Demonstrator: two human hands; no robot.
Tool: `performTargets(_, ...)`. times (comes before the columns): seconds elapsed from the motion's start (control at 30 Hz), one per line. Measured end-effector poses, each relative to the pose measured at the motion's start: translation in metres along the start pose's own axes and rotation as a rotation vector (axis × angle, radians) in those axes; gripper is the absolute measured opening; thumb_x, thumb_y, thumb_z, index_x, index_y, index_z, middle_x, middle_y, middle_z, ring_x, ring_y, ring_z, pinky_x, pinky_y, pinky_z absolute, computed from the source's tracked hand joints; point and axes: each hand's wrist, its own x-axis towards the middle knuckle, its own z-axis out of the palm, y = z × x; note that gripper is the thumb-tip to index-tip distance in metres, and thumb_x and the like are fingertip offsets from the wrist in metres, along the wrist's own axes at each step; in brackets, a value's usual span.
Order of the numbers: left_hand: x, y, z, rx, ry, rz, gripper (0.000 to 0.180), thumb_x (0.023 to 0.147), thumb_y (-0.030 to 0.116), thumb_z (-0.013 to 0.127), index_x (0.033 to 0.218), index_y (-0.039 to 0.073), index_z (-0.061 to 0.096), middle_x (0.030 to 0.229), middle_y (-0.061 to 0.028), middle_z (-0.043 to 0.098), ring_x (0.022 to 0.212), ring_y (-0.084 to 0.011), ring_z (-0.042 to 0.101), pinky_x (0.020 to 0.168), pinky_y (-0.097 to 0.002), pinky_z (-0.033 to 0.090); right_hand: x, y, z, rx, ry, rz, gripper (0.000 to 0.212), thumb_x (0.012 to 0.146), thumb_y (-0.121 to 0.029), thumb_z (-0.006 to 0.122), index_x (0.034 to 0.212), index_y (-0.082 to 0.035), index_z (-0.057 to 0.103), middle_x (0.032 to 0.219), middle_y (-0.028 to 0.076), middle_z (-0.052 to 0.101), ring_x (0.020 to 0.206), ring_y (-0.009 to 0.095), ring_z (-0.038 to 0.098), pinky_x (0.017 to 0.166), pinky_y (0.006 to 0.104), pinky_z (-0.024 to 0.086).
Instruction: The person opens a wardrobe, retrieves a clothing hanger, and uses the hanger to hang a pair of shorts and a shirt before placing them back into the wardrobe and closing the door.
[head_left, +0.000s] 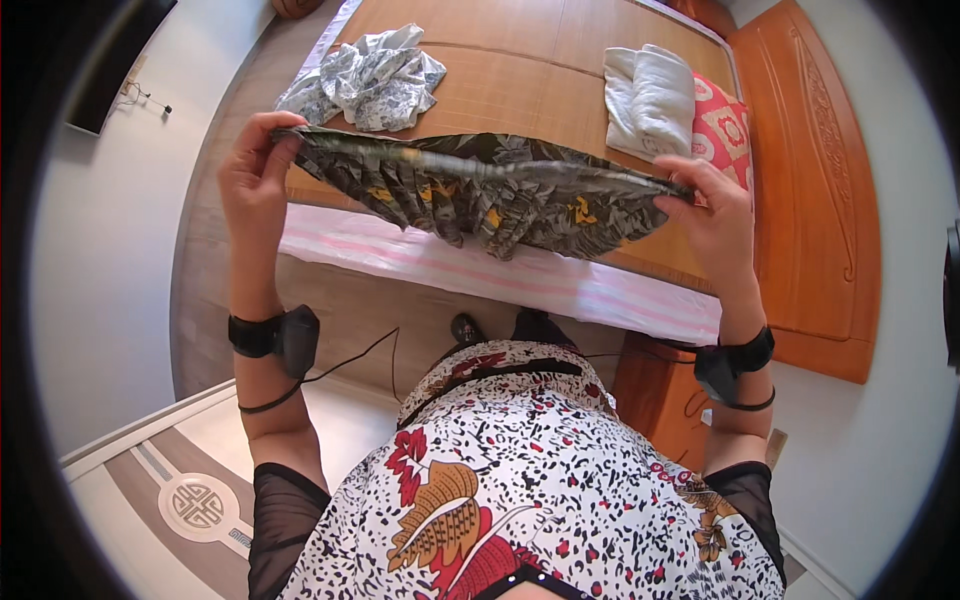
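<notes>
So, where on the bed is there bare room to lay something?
The mat is bare between the crumpled cloth and the folded cloth. It is crowded at right, where the folded cloth and red pillow sit together. Behind the dark cloth, I cannot tell.

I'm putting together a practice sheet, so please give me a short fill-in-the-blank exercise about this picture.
1. The left hand grips one end of the dark cloth; the ____ hand grips the other end.
2. The crumpled pale cloth lies to the ____ of the folded white cloth.
3. Both wristbands are ____ in colour.
Missing words: right; left; black.
</notes>
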Motion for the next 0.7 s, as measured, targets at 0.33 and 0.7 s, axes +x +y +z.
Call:
performTargets(0.33, 0.001, -0.002, 0.002, -0.096, -0.001, -0.13, 0.021, 0.087, -0.007, 0.058, 0.107, -0.004, 0.063, 0.097, -0.0102, 0.068, 0.091, -0.0116, 0.062, 0.082, -0.0207, 0.047, -0.034, 0.025, 0.008, 0.273, -0.149, 0.081, 0.015, 0.068, 0.013, 0.069, 0.08, 0.004, 0.065, 0.08, 0.008, 0.06, 0.075, 0.014, 0.058, 0.069, 0.025, 0.046)
performTargets(0.7, -0.041, -0.086, 0.091, -0.199, -0.277, -0.504, 0.024, 0.08, -0.015, 0.052, 0.091, -0.001, 0.067, 0.091, -0.0066, 0.065, 0.09, -0.0145, 0.061, 0.083, -0.0254, 0.05, -0.107, 0.222, 0.118, 0.715, -0.417, 0.696, 0.012, 0.071, 0.006, 0.074, 0.082, 0.005, 0.067, 0.08, 0.008, 0.068, 0.072, 0.013, 0.064, 0.067, 0.0272, 0.053)
